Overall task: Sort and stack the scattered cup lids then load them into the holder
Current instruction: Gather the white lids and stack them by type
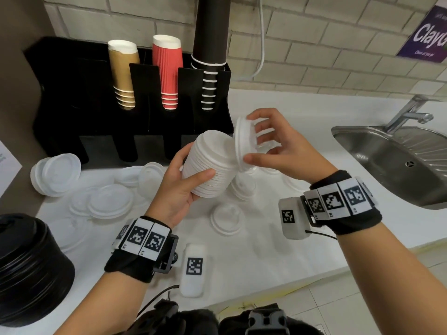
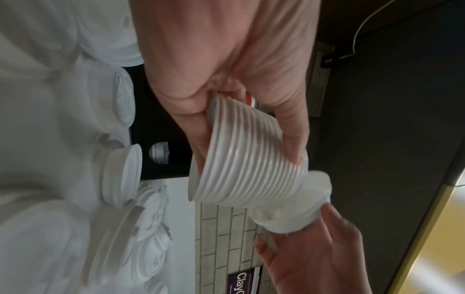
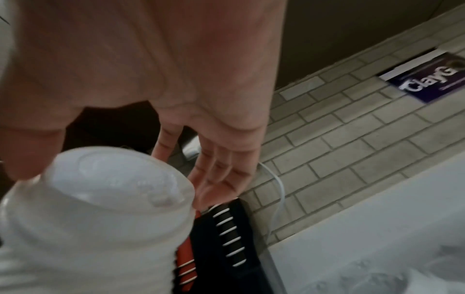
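Left hand (image 1: 180, 182) grips lid stack (image 1: 209, 165) tilted right; right hand (image 1: 275, 143) pinches one lid (image 1: 243, 143), probably to cap it.

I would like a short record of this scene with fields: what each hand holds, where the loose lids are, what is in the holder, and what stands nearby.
left hand: left hand grips a stack of white lids, held tilted above the counter
right hand: right hand pinches a single white lid at the stack's top end
loose lids: scattered white lids lie on the white counter
holder: black holder contains tan, red and black cups
nearby: black lid stack at the left edge; sink on the right
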Motion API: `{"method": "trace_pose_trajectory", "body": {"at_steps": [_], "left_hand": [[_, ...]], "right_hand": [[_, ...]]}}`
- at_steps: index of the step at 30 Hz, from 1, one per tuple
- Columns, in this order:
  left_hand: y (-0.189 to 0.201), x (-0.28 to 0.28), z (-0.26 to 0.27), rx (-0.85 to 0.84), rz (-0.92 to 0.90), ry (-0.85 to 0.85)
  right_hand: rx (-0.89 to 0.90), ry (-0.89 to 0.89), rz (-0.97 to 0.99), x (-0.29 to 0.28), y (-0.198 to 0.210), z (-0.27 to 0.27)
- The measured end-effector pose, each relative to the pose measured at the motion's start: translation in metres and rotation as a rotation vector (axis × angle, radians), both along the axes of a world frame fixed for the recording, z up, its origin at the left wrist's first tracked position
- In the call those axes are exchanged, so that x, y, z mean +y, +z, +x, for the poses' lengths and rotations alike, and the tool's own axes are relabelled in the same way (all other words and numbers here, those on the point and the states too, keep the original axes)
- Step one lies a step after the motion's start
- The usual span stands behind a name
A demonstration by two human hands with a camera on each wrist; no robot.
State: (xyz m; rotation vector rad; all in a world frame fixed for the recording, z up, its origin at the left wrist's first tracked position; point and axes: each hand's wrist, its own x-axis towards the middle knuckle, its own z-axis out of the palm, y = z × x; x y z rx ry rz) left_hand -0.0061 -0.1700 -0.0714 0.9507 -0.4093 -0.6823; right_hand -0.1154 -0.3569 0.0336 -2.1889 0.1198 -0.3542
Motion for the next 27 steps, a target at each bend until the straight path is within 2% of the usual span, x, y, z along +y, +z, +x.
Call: {"method": "trace_pose_trajectory", "body": {"at_steps": [6,12,20,23,27], "left_hand": [[-0.001,0.001,-0.006,-0.046,0.024,-0.037],[0.002,0.005,-0.008,-0.06,0.052,-0.093],[0.003,-0.001,-0.014,-0.028,0.035,-0.077],[0.003,-0.003,-0.015,-0.024,0.025,-0.085],[0.006,-0.001,-0.009,0.007,-0.015,-0.041]], "right_hand": [[0.0,0.07,-0.195,0.015,0.0,0.009],[0.106,0.118,-0.232,0.012,0.005,0.014],[0.103,0.121,-0.281,0.013,0.004,0.01],[0.117,0.07,-0.203,0.008,0.007,0.0],[0.106,-0.16,-0.043,-0.031,0.012,-0.022]]}}
